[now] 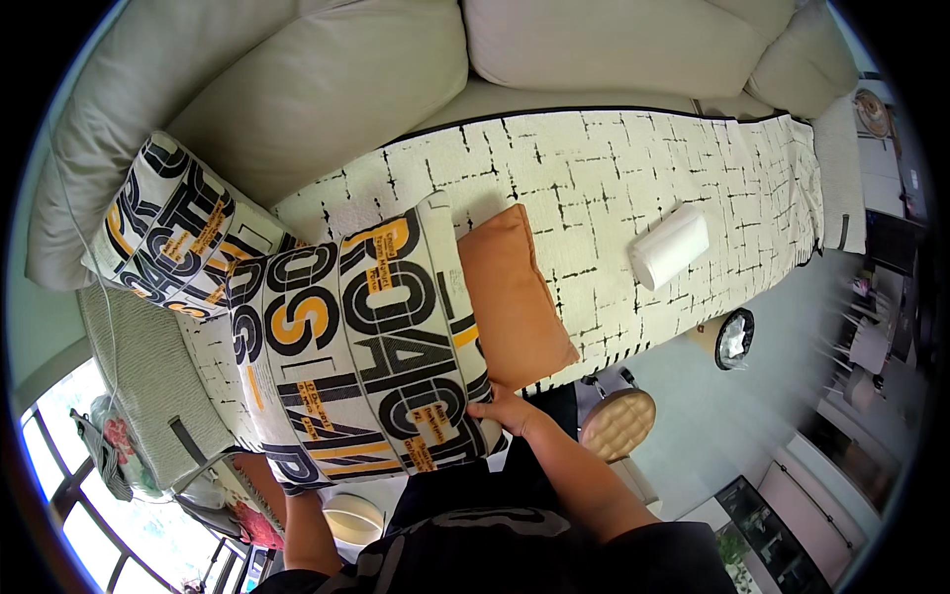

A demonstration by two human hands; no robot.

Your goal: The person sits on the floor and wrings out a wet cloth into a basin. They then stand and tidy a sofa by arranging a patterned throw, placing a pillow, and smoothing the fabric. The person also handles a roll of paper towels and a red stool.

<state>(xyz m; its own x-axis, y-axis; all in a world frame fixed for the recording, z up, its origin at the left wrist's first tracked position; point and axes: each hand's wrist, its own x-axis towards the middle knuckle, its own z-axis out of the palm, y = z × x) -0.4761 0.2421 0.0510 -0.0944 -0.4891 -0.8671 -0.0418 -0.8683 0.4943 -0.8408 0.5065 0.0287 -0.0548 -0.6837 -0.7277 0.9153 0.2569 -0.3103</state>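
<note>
A cushion with black and orange printed lettering [356, 349] is held in front of me above the sofa seat. My right hand [505, 410] grips its near right corner, with the thumb on top. The left forearm reaches under the cushion's near left corner; my left hand itself is hidden behind the cushion. Just right of the held cushion, and partly behind it, lies an orange cushion [512, 304] on the patterned sofa cover [594, 185]. A second lettered cushion [193, 230] leans against the sofa's left back corner.
Beige back cushions [334, 82] line the sofa's far side. A white paper roll [670, 247] lies on the cover at the right. Beyond the front edge stand a round tufted stool [618, 425] and a bin with a bag [735, 339]. The grey armrest [148, 364] is at the left.
</note>
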